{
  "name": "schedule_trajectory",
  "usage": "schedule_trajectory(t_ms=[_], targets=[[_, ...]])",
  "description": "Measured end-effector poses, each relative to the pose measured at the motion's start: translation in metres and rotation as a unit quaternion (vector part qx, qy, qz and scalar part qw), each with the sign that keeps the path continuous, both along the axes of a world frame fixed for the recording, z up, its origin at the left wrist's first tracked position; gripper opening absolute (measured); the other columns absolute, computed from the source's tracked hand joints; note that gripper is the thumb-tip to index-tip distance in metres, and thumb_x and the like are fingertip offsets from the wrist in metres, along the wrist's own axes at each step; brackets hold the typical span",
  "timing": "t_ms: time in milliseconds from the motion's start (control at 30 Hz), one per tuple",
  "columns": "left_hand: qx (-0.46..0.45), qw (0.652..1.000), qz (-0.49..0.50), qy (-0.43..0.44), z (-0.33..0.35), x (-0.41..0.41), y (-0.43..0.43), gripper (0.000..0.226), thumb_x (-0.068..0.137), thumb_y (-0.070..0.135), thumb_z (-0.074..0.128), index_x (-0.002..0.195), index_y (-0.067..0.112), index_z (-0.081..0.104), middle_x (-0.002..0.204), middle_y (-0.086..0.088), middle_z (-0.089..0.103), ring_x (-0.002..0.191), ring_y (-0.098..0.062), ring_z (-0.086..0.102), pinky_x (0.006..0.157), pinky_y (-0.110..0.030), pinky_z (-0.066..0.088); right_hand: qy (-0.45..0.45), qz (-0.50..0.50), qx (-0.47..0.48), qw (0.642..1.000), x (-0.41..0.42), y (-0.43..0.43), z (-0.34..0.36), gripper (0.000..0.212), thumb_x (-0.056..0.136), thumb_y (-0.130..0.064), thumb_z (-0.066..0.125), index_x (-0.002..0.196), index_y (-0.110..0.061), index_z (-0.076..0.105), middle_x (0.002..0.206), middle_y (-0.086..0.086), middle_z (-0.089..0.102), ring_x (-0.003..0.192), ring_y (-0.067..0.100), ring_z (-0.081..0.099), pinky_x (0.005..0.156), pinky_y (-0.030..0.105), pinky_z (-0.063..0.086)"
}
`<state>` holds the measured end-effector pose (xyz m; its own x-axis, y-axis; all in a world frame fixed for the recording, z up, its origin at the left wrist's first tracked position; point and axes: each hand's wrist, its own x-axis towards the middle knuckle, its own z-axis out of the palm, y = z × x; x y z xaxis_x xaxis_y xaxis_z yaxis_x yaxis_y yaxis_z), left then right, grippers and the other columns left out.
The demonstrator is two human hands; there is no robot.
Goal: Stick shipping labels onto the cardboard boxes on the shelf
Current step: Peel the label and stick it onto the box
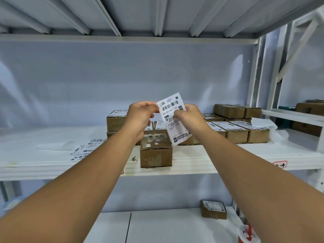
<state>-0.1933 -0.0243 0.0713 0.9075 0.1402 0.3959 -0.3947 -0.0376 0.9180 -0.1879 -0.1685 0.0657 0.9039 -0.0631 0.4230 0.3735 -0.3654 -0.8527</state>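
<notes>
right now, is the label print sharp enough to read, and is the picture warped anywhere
Head view: the label shows a sharp big barcode and digits, but its small print is too soft to read; wide-angle distortion stretches the forearms and leans the post at right; light is even, no glare.

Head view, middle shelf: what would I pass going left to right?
Left to right: loose label sheets → front box → labelled boxes → crumpled white paper. The held label overlaps the boxes, so I left it out.
</notes>
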Motion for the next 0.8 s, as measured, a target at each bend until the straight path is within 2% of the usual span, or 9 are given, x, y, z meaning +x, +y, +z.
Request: schedule_trajectory(t_ms=[100,167,200,267,333,433,600,700,800], targets=[[-0.008,1.0,-0.002,0.001,-0.001,0.001,-0.001,0.021,0.087,0.008,0.058,0.07,0.019,0.064,0.073,0.003,0.066,0.071,-0.013,0.044,0.061,-0.026,0.037,-0.049,-0.049,-0.026,0.997,0.004,0.003,-0.003,0.027,0.087,-0.019,0.06,0.11,-0.029,0.052,0.099,-0.01,0.061,0.091,0.012,0.058,0.066,0.025,0.045],[-0.014,1.0,-0.003,-0.001,-0.002,0.002,-0.002,0.021,0.086,0.006,0.057,0.069,0.017,0.063,0.076,0.0,0.065,0.07,-0.014,0.044,0.06,-0.025,0.036,-0.12,-0.136,-0.059,0.982,0.007,0.008,-0.005,0.048,0.083,-0.025,0.067,0.124,-0.029,0.042,0.11,-0.004,0.046,0.108,0.015,0.04,0.08,0.027,0.039],[-0.017,1.0,-0.003,-0.004,-0.003,0.003,-0.003,0.021,0.085,0.005,0.057,0.069,0.017,0.063,0.078,-0.002,0.064,0.07,-0.014,0.044,0.059,-0.025,0.036,-0.157,-0.174,-0.067,0.97,0.005,0.011,-0.004,0.049,0.082,-0.025,0.067,0.124,-0.026,0.042,0.112,-0.001,0.042,0.109,0.016,0.035,0.081,0.025,0.034],[-0.022,1.0,-0.004,-0.013,-0.004,0.004,-0.005,0.02,0.084,0.004,0.058,0.069,0.016,0.063,0.077,-0.003,0.062,0.069,-0.014,0.044,0.059,-0.025,0.035,-0.183,-0.165,-0.049,0.968,0.002,0.018,-0.001,0.031,0.085,-0.026,0.066,0.111,-0.022,0.049,0.103,-0.002,0.049,0.099,0.013,0.043,0.074,0.02,0.033],[-0.027,0.999,-0.008,-0.029,-0.005,0.005,-0.007,0.019,0.085,0.006,0.059,0.07,0.016,0.062,0.073,-0.001,0.06,0.067,-0.011,0.046,0.059,-0.024,0.036,-0.147,-0.069,-0.009,0.987,-0.002,0.026,0.003,0.011,0.089,-0.029,0.062,0.096,-0.022,0.059,0.084,-0.009,0.06,0.077,0.005,0.055,0.061,0.014,0.037],[-0.032,0.998,-0.005,-0.055,-0.006,0.005,-0.007,0.017,0.088,0.009,0.058,0.073,0.017,0.061,0.074,0.0,0.061,0.066,-0.01,0.049,0.059,-0.022,0.037,-0.143,-0.019,0.002,0.989,-0.005,0.036,0.002,0.016,0.089,-0.034,0.063,0.09,-0.019,0.07,0.081,-0.01,0.069,0.078,0.004,0.062,0.068,0.014,0.045],[0.044,0.993,-0.026,-0.111,-0.009,0.0,-0.006,0.017,0.091,0.011,0.058,0.076,0.017,0.062,0.074,-0.002,0.061,0.063,-0.004,0.054,0.057,-0.011,0.041,-0.135,-0.028,0.086,0.987,-0.003,0.039,0.001,0.012,0.087,-0.024,0.065,0.076,-0.023,0.07,0.073,-0.006,0.069,0.078,0.013,0.066,0.082,0.035,0.056],[0.033,0.994,-0.026,-0.105,-0.008,0.001,-0.004,0.014,0.092,0.012,0.057,0.079,0.013,0.062,0.082,-0.012,0.062,0.077,-0.021,0.057,0.073,-0.029,0.047,-0.115,0.014,0.138,0.984,-0.003,0.038,0.0,0.015,0.088,-0.017,0.065,0.075,-0.019,0.07,0.07,0.0,0.067,0.071,0.016,0.065,0.076,0.034,0.058],[0.001,0.996,-0.029,-0.084,-0.009,0.002,-0.003,0.018,0.093,0.009,0.054,0.076,0.014,0.059,0.078,-0.007,0.061,0.075,-0.02,0.057,0.073,-0.031,0.047,-0.097,0.033,0.169,0.98,-0.005,0.036,0.001,0.014,0.089,-0.013,0.063,0.076,-0.014,0.069,0.064,0.0,0.061,0.06,0.012,0.057,0.067,0.026,0.052]])
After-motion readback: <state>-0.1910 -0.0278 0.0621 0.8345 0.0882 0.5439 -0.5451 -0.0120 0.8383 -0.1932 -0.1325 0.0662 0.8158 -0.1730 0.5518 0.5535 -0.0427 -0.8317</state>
